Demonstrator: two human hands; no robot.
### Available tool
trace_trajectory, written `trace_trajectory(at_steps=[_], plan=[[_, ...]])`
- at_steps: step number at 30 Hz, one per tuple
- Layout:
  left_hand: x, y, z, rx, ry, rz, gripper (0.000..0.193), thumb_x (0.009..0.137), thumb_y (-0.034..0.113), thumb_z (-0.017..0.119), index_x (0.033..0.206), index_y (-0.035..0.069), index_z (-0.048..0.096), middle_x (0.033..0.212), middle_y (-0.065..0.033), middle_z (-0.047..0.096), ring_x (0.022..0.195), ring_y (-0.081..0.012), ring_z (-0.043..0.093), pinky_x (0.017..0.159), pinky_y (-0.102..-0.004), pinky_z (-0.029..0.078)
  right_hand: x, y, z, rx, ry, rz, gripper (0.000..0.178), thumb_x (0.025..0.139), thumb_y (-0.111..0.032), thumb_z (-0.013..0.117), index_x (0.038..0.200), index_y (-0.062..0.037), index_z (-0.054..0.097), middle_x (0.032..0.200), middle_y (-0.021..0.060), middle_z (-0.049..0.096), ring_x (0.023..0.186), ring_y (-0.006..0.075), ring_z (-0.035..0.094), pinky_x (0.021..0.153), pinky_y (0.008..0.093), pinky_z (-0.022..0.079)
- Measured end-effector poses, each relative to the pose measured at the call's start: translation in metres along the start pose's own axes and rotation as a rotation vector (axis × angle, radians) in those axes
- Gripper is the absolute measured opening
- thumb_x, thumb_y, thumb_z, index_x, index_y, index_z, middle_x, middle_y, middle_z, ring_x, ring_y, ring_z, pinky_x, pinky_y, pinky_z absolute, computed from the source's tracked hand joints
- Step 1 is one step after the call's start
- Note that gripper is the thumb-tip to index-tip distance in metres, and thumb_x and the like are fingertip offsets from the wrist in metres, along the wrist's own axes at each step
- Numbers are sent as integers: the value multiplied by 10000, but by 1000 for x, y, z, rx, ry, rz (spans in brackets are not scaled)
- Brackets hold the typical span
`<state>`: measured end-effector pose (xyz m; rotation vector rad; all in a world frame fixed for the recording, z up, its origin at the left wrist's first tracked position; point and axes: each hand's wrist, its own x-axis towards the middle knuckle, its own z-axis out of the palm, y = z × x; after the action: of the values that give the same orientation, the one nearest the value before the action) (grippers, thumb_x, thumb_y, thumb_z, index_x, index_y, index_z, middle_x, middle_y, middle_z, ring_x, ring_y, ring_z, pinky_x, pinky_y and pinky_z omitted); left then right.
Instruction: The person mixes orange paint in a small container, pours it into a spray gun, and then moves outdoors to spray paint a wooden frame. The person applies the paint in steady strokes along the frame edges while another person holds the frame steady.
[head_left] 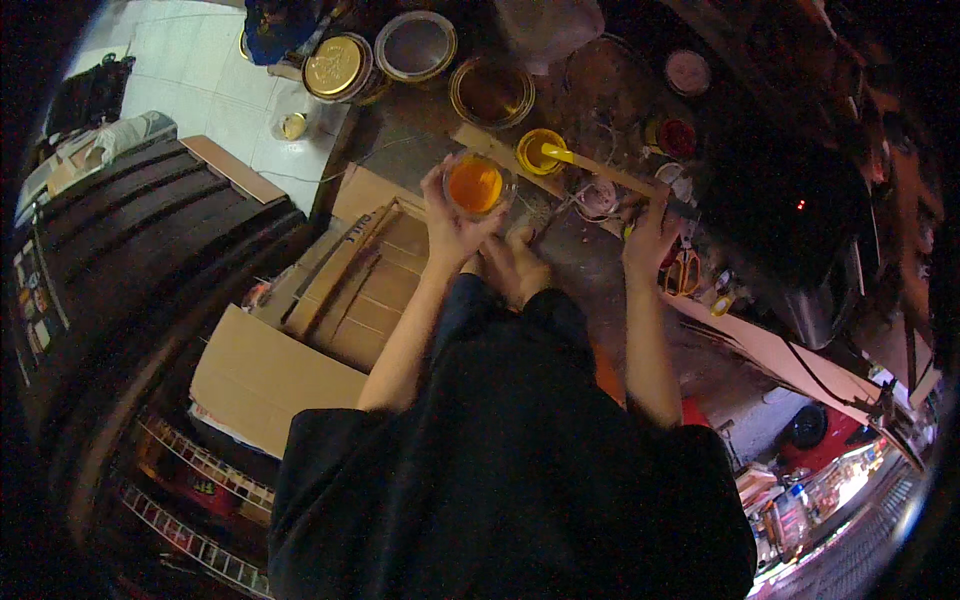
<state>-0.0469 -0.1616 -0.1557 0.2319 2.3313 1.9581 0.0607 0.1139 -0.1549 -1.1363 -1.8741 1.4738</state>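
Note:
My left hand (455,222) is wrapped round a clear cup (509,187) with orange liquid (474,184) inside. To its right, my right hand (655,238) grips a flat wooden stirring stick (612,176). The stick slants down to the left, and its yellow-coated tip (554,151) is over a small open can of yellow paint (528,137). Whether the tip touches the paint, I cannot tell. The cup is close to the can, a little nearer to me and to its left.
Open round tins (491,93) and a tin with a gold lid (337,67) stand at the back. A small red-filled can (676,137) sits at the right, near orange-handled scissors (684,273). Cardboard (275,378) lies at the left. My bare feet (522,268) are below the cup.

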Motion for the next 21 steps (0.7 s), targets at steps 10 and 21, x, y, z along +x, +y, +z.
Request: trace_trajectory(at_steps=[10, 21], plan=[[-12, 4, 28, 149, 185, 49, 978, 659, 308, 965, 1372, -4, 373, 1333, -203, 528, 1252, -339, 554, 1079, -441, 438, 21, -3, -45, -243, -372, -102, 452, 1024, -308, 635, 1333, 18, 581, 1119, 126, 685, 840, 201, 638, 714, 344, 488], [-18, 9, 44, 311, 245, 161, 1018, 656, 325, 969, 1412, 0, 370, 1295, -201, 573, 1186, -376, 570, 1026, -451, 451, 21, 29, -30, -56, -236, 130, 414, 1079, -277, 500, 1415, -35, 491, 1156, 168, 591, 1054, 285, 591, 744, 472, 535]])
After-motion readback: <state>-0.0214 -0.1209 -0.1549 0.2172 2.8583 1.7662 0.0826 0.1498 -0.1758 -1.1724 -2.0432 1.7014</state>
